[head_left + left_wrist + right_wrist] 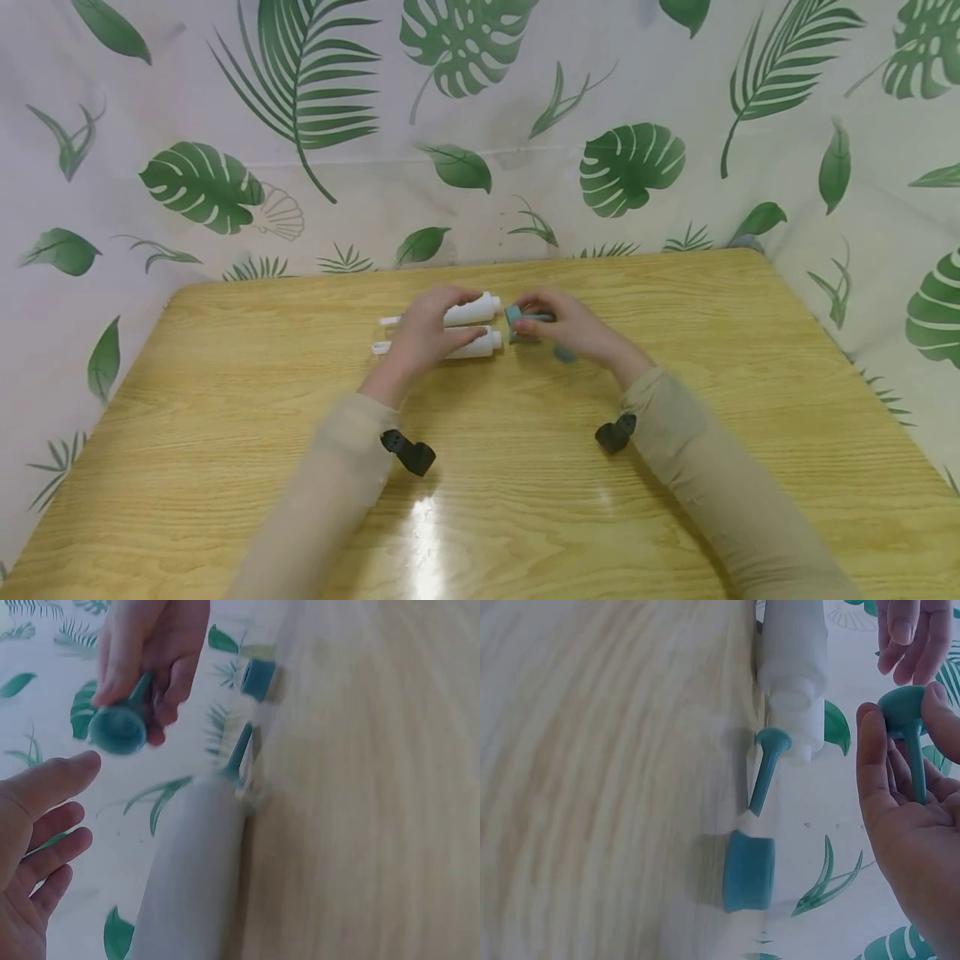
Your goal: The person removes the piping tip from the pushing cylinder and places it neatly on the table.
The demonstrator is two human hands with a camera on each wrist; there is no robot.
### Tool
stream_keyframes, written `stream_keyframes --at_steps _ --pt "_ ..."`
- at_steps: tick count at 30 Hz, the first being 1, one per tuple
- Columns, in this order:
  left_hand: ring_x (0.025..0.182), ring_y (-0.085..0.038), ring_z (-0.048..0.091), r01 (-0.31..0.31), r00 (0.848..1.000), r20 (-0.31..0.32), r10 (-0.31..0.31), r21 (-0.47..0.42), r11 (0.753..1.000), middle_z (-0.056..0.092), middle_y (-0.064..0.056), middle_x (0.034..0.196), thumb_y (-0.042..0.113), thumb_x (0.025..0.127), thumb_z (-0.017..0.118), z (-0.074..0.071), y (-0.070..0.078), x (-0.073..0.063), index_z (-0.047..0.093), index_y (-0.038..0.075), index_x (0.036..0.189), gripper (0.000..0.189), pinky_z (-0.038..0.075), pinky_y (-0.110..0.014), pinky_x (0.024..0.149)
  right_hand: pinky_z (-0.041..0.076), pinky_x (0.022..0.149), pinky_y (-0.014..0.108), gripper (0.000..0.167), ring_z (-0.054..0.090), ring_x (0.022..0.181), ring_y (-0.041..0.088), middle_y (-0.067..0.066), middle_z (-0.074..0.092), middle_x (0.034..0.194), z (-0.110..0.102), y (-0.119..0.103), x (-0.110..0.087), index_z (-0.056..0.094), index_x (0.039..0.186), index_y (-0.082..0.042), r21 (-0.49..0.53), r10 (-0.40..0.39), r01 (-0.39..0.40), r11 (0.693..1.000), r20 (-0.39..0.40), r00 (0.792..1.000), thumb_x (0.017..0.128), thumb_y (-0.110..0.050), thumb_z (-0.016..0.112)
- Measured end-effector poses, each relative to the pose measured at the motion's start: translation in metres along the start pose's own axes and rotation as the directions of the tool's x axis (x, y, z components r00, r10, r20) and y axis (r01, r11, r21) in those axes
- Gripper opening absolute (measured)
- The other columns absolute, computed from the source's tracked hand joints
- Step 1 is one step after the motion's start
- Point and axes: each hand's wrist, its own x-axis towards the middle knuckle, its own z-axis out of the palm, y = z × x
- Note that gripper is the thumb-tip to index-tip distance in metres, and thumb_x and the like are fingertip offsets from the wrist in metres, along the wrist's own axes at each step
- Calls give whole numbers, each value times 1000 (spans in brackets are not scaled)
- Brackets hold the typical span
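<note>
My right hand (566, 321) pinches a teal funnel-shaped nozzle (904, 705) by its wide cup, its thin stem lying toward the palm in the right wrist view. Over two white bottles, the far one (472, 310) and the near one (476, 342), hovers my left hand (427, 329); its thumb and fingers are spread apart with nothing between them. Both bottles lie on their sides, necks pointing right. A second teal nozzle (765, 772) lies just off a bottle's neck. Beyond its stem sits a short teal spool-shaped piece (750, 871).
A white looped end (381, 347) and another slim white end (390, 321) stick out left of the bottles, partly behind the left hand. The wooden table (517, 500) meets a leaf-patterned wall covering (525, 200) at its back edge.
</note>
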Motion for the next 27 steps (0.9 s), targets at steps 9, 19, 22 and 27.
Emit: stream_keyframes --at_steps 9,19,22,27 --pt "109 -19 57 -96 994 -63 91 -73 993 65 -6 114 14 80 79 25 11 -9 65 6 117 40 43 -29 96 54 79 37 28 66 92 25 18 66 104 12 -8 -3 58 114 4 78 -87 83 993 52 995 92 -12 64" --pt "102 -19 60 -107 985 -148 89 -117 987 66 -7 108 12 75 83 32 12 -14 64 4 113 43 45 -30 93 53 80 37 28 65 90 23 15 67 105 15 -11 -7 59 115 0 53 -80 78 996 51 995 93 -16 63" --pt "98 -18 61 -126 981 -161 105 -124 984 66 -7 104 12 75 83 34 11 -15 64 5 111 41 45 -31 91 53 80 37 29 65 89 23 13 67 104 16 -12 -8 60 115 -1 49 -79 76 996 56 995 92 -18 64" --pt "98 -18 61 -158 973 -188 133 -125 979 67 -6 103 11 76 82 34 11 -16 68 5 109 36 45 -29 91 52 82 36 33 64 92 23 12 66 106 16 -13 -11 59 117 -2 40 -63 61 997 64 996 91 -21 65"
